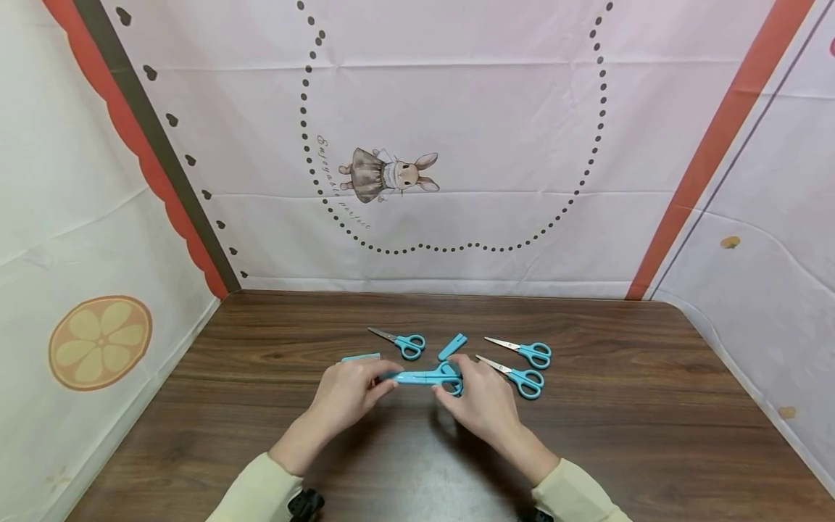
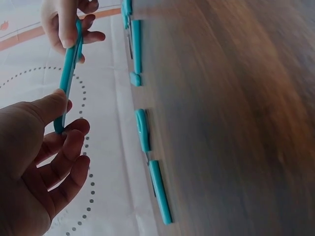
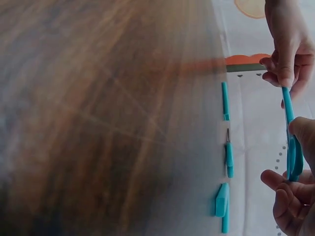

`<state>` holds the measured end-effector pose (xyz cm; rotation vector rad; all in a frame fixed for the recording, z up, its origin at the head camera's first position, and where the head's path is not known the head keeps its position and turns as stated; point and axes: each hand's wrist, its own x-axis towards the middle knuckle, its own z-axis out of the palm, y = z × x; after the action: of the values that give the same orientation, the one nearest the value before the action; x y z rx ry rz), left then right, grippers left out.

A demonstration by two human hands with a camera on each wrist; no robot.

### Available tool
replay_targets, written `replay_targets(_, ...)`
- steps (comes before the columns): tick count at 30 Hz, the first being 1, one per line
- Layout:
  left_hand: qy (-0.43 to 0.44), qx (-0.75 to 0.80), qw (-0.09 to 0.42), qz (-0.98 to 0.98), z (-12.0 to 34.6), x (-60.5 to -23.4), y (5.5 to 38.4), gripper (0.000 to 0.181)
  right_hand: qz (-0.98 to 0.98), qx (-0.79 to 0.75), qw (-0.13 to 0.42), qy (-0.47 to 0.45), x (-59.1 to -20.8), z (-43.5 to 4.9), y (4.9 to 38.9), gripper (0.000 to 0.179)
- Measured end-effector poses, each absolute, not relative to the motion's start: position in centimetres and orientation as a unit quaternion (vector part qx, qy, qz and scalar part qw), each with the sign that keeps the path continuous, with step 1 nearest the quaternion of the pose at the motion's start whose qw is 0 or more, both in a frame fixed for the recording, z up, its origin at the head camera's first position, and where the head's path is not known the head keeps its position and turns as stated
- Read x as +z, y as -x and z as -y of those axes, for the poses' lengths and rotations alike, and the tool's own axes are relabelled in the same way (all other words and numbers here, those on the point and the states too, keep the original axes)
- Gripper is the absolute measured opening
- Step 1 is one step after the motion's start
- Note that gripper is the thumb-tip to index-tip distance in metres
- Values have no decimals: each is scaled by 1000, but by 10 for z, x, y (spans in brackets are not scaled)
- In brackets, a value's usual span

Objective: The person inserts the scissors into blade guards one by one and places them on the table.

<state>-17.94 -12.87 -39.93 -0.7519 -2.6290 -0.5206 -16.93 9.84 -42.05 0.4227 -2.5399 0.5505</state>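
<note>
Both hands hold one pair of blue-handled scissors (image 1: 450,371) raised over the table, lying sideways. A blue blade cover (image 1: 417,378) runs along the blades. My left hand (image 1: 347,391) pinches the tip end of the cover between thumb and fingers. At the other side my right hand (image 1: 483,397) grips the finger loops, hiding part of them. In the left wrist view, the left hand (image 2: 44,147) has its lower fingers loosely curled. The right wrist view shows the right thumb and a finger of the right hand (image 3: 300,172) on the loops.
Three uncovered scissors lie beyond the hands: one at left (image 1: 407,346), another at back right (image 1: 533,354), a third near the right hand (image 1: 525,382). Loose blue covers lie at the middle (image 1: 452,346) and behind the left hand (image 1: 361,357). Printed cloth (image 1: 457,130) walls the brown table (image 1: 261,348).
</note>
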Motion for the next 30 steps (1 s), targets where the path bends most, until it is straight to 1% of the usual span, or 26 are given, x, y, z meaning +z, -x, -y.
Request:
replay_targets(6,247,-172,160,940,136,-405,177,16,941,194,217,-171,-423,-95,165,49)
replay_targets(10,240,-170,149,944,140,-407,176,17,939,188,216,-190,-424,-94,165,49)
replay_targets(16,241,-175,148,943,146,-411,176,17,938,180,208,-211,-422,-93,168,52)
replay_targets(25,234,-182,126,947,154,-419,177,19,949,176,140,-222,-423,-88,169,55)
replay_targets(30,233,-183,121,947,158,-422,177,18,948,180,124,-231,-425,-85,169,55)
